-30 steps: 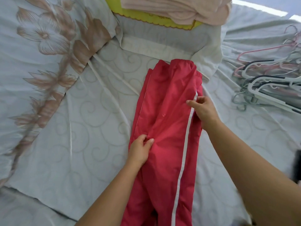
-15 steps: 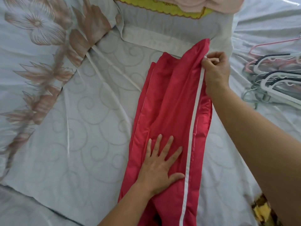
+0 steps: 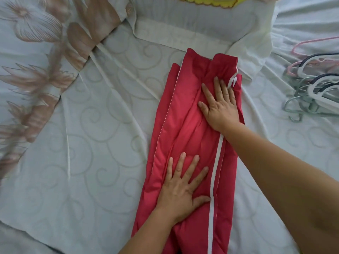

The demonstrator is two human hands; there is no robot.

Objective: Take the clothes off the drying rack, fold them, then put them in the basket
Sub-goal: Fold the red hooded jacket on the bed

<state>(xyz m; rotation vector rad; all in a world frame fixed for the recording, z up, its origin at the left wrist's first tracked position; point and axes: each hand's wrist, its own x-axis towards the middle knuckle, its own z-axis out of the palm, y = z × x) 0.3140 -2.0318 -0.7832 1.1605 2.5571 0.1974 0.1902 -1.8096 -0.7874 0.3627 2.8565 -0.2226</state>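
Red trousers lie lengthwise on the bed sheet, laid leg over leg into one long narrow strip. The waistband end is gathered and puckered at the far end, just short of a pale pillow. Fabric is thin and smooth with a faint sheen, and has shallow creases running lengthwise. A white stripe follows the right side seam; finer white piping edges the left fold. Left grip is released: palm flat on the cloth at the near middle, fingers straight and spread, thumb reaching toward the stripe. Right grip is also released, lying flat farther up by the waistband with fingers straight and pointing away, its outer edge over the stripe. Both press and neither pinches. The sheet is pale and matte, with woven scroll swirls and long pressed fold lines. At left is a cover printed with large brown-pink flowers and leaves. At far right, well apart from the trousers, lies a tangle of thin hangers in pink, white, dark and grey-green, with curved hooks. A yellow scalloped rim shows above the pillow, cut off by the frame.
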